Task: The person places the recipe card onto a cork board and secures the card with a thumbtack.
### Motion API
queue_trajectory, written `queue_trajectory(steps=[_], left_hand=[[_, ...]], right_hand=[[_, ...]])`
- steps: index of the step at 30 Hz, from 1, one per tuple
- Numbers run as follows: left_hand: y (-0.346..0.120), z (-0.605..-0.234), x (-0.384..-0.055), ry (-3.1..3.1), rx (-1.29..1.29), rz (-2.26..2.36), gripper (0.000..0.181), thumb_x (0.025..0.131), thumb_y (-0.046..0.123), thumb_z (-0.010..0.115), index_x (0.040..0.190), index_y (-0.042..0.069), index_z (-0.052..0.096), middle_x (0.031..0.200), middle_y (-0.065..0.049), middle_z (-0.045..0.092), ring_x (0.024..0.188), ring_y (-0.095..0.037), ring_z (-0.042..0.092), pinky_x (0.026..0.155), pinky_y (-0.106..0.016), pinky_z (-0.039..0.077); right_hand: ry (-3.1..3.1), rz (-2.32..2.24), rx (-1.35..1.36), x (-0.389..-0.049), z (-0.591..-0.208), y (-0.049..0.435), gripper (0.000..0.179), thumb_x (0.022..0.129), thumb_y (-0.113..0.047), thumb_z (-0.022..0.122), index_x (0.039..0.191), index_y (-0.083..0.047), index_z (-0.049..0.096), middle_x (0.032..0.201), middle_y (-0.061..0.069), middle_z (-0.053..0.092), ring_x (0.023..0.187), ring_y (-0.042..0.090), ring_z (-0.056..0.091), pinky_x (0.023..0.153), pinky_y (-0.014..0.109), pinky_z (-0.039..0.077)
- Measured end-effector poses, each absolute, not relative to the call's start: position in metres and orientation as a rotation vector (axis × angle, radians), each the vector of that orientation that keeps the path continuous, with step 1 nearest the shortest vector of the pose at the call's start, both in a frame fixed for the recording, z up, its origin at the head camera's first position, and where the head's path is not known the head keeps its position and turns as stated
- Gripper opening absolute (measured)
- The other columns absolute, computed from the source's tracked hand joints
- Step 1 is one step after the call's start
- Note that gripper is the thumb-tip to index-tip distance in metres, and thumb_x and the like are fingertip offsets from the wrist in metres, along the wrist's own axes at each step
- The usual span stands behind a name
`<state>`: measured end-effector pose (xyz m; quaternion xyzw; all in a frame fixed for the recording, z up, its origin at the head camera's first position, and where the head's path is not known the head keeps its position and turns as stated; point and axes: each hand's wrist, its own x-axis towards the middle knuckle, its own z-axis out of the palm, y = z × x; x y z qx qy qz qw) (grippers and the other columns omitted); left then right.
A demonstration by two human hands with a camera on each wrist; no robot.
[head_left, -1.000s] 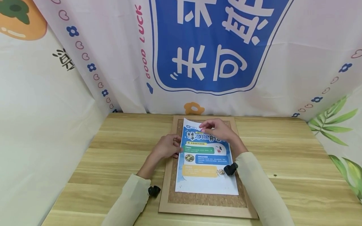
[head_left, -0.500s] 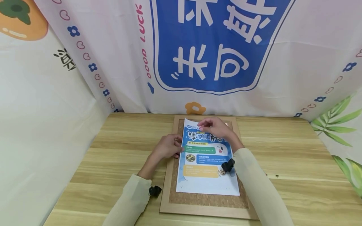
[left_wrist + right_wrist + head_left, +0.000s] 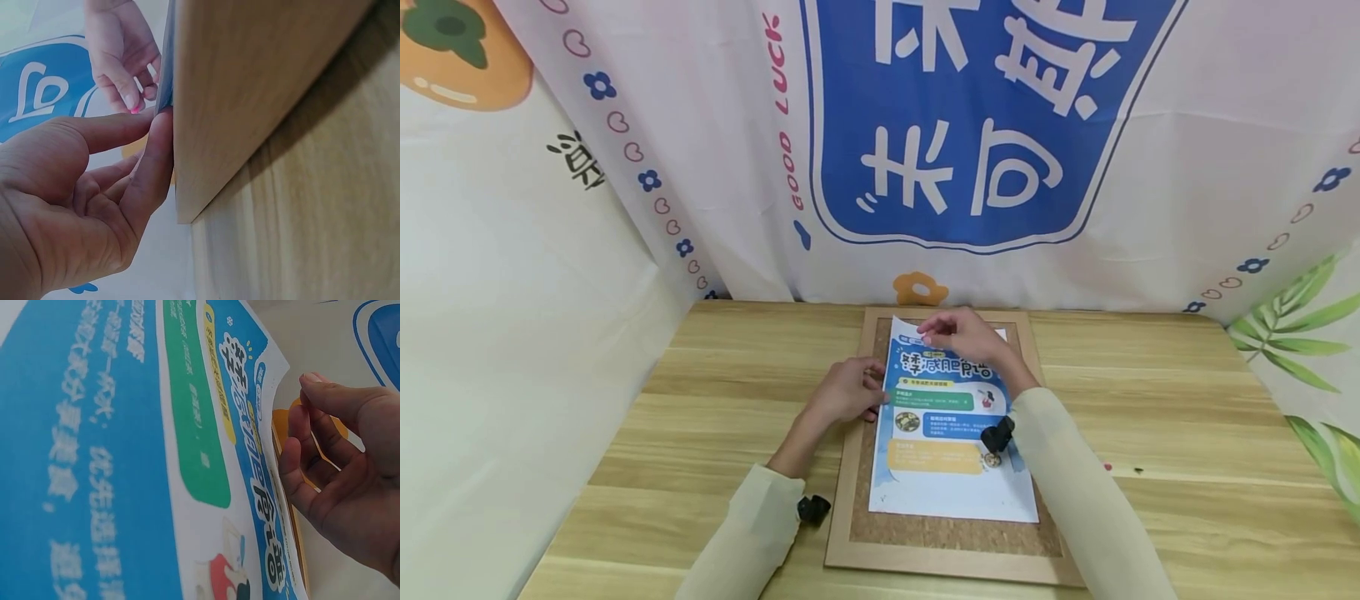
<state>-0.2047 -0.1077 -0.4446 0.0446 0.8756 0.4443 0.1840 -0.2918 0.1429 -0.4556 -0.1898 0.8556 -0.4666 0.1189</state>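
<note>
A printed poster (image 3: pixel 955 492) with blue, green and yellow panels lies on a cork board (image 3: pixel 955 533) in a light wooden frame. My left hand (image 3: pixel 846 390) pinches the poster's left edge between thumb and forefinger, beside the frame, as the left wrist view shows (image 3: pixel 94 181). Over the poster's top part is my right hand (image 3: pixel 966 337), its thumb and forefinger pinched on a small pink pushpin (image 3: pixel 135 110). Most of the pin is hidden by the fingertips. In the right wrist view, my right hand (image 3: pixel 350 450) is apart from the poster's upturned top corner (image 3: pixel 275 362).
The board rests on a wood-grain table (image 3: pixel 722 400). Right of my right sleeve lie a tiny red thing (image 3: pixel 1107 467) and a tiny dark thing (image 3: pixel 1138 471). A printed curtain (image 3: pixel 730 167) hangs behind the table's far edge.
My right hand has shifted slightly left and away along the poster's top, still holding the pushpin. Its sleeve has uncovered the tiny red thing. My left hand keeps its place at the poster's edge.
</note>
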Motion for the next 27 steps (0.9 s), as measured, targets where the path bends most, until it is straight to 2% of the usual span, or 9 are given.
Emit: queue_trajectory(steps=[10, 20, 27], left_hand=[[-0.107, -0.445, -0.205, 2.485, 0.131, 1.246, 0.038, 0.097, 0.003, 0.076, 0.134, 0.000, 0.065, 0.100, -0.015, 0.077, 0.068, -0.018, 0.073, 0.060, -0.028, 0.065], [-0.109, -0.447, -0.205, 2.436, 0.106, 1.294, 0.026, 0.098, 0.004, 0.076, 0.123, 0.001, 0.070, 0.099, -0.014, 0.078, 0.071, -0.018, 0.074, 0.062, -0.028, 0.066], [-0.110, -0.449, -0.206, 2.383, 0.043, 1.367, 0.024, 0.098, 0.003, 0.074, 0.121, 0.000, 0.070, 0.099, -0.015, 0.078, 0.077, -0.020, 0.076, 0.066, -0.029, 0.067]], right_hand=[[2.491, -1.366, -0.531, -0.298, -0.462, 0.140, 0.025, 0.105, -0.018, 0.071, 0.128, -0.010, 0.076, 0.111, 0.009, 0.074, 0.096, 0.023, 0.061, 0.086, 0.030, 0.050], [2.483, -1.393, -0.499, -0.300, -0.467, 0.136, 0.024, 0.105, -0.021, 0.071, 0.127, -0.013, 0.077, 0.113, 0.008, 0.074, 0.102, 0.025, 0.063, 0.093, 0.034, 0.051], [2.479, -1.421, -0.445, -0.301, -0.471, 0.137, 0.024, 0.105, -0.025, 0.072, 0.126, -0.016, 0.078, 0.114, 0.006, 0.075, 0.104, 0.026, 0.064, 0.095, 0.035, 0.051]])
